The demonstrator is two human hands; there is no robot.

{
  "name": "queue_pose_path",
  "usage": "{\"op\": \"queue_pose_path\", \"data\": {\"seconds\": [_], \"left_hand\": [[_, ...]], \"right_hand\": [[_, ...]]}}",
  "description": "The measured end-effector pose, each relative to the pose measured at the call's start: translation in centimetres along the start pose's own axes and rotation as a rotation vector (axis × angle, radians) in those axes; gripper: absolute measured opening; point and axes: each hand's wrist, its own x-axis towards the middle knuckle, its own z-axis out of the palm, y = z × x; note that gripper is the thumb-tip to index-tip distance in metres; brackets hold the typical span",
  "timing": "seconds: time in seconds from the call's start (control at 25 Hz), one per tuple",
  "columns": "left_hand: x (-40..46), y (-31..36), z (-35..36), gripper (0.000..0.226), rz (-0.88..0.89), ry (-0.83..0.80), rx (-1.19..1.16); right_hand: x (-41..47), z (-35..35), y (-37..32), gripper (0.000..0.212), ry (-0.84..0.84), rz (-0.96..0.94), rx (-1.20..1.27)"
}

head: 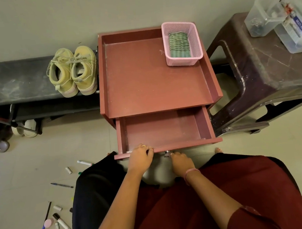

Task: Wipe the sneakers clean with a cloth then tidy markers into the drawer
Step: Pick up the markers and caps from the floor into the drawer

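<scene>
The red drawer [165,129] of the small red table [153,78] stands pulled out, and nothing lies in it. My left hand [140,158] grips the top edge of the drawer front, fingers curled over it. My right hand [181,161] pinches the small metal knob [167,152] on the drawer front. A pair of yellow sneakers [73,71] sits on a dark shoe rack [19,79] to the left. A green striped cloth [179,45] lies folded in a pink basket [197,39] on the table top. Several markers [62,222] and pens [62,185] lie scattered on the floor at lower left.
A dark brown plastic stool [261,74] stands right of the table and carries clear plastic boxes [283,19]. White sandals [25,128] sit under the shoe rack. My knees, in dark and maroon fabric, fill the bottom of the view.
</scene>
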Motion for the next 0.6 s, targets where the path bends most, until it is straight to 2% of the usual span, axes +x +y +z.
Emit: {"op": "queue_pose_path", "data": {"seconds": [0.36, 0.48, 0.6], "left_hand": [[-0.8, 0.4, -0.8, 0.032, -0.021, -0.078, -0.071], [-0.9, 0.1, -1.9, 0.030, -0.051, -0.089, -0.168], [-0.7, 0.0, -4.2, 0.030, -0.053, -0.049, -0.238]], "right_hand": [[-0.6, 0.2, -0.6, 0.061, -0.004, -0.006, 0.021], [-0.8, -0.4, -0.9, 0.056, 0.028, -0.007, 0.045], [-1.0, -1.8, -1.7, 0.042, 0.057, 0.004, 0.168]]}}
